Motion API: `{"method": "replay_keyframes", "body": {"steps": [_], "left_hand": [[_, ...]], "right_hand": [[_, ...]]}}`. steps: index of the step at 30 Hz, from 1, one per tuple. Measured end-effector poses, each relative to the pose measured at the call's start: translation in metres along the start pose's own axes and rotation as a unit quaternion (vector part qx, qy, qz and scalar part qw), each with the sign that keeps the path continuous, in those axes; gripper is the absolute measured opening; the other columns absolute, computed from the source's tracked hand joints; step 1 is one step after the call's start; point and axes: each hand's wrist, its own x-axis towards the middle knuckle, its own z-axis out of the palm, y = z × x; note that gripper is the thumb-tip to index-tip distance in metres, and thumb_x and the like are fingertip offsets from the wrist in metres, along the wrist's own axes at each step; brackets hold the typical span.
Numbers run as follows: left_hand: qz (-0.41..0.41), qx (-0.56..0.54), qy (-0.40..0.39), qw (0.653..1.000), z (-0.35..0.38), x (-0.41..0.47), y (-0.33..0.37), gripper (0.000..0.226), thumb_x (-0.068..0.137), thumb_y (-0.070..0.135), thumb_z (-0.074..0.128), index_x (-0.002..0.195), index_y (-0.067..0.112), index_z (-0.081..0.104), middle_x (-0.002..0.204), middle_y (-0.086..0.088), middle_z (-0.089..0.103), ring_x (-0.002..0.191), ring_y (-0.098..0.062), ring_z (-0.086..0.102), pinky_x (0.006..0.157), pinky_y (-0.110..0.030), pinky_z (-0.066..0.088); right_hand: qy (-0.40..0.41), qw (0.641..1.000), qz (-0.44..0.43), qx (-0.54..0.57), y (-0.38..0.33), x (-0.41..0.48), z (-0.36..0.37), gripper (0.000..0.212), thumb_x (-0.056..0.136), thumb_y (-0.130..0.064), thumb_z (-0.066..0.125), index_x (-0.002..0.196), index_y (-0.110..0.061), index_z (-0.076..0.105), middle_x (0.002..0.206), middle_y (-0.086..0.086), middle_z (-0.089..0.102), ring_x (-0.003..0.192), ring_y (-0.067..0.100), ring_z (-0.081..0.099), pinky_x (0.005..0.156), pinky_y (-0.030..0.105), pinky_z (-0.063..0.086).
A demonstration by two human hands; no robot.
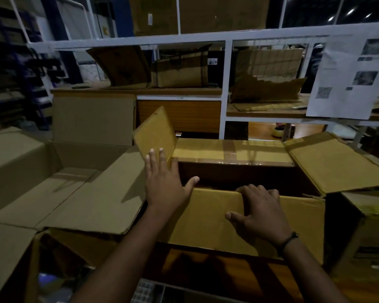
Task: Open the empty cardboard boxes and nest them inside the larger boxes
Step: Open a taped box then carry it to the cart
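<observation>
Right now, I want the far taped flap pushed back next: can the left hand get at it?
Probably yes: the left hand lies open against the left flap, just beside the taped far flap, with nothing between them.

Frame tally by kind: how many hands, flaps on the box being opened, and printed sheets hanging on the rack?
Hands: 2 (left hand, right hand)
Box flaps: 4 (left flap, far flap, right flap, near flap)
Printed sheets: 1 (printed sheet)
Total: 7
</observation>
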Motion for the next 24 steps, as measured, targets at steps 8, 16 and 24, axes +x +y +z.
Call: {"method": "replay_keyframes", "body": {"steps": [8,16,24], "left_hand": [[-0.068,-0.113,-0.055,0.99,0.028,-0.007,-0.016,0.104,0.085,0.089,0.001,0.157,0.023,0.037,0.168,-0.02,0.019,0.156,-0.043,0.006,0.126,-0.055,0.004],[-0.057,-0.127,-0.073,0.988,0.022,-0.009,-0.017,0.094,0.091,0.085,0.012,0.152,0.021,0.045,0.168,-0.018,0.018,0.155,-0.041,0.011,0.126,-0.053,0.01],[0.031,-0.162,-0.071,0.984,0.006,-0.014,-0.009,0.067,0.098,0.072,0.036,0.134,0.022,0.063,0.141,-0.005,0.06,0.146,-0.028,0.036,0.127,-0.047,0.008]], "right_hand": [[-0.035,0.999,0.005,-0.02,-0.006,0.003,-0.005,0.067,0.082,-0.077,0.056,0.137,-0.041,0.043,0.127,-0.019,0.051,0.115,0.005,0.04,0.106,0.034,0.024],[-0.031,0.999,0.036,0.013,-0.028,0.004,-0.007,0.056,0.086,-0.069,0.061,0.132,-0.038,0.05,0.124,-0.016,0.053,0.103,0.002,0.029,0.101,0.031,0.027],[-0.018,0.999,0.034,0.02,-0.04,-0.015,-0.009,0.049,0.083,-0.069,0.063,0.119,-0.037,0.057,0.112,-0.019,0.056,0.097,0.002,0.038,0.089,0.027,0.023]]}}
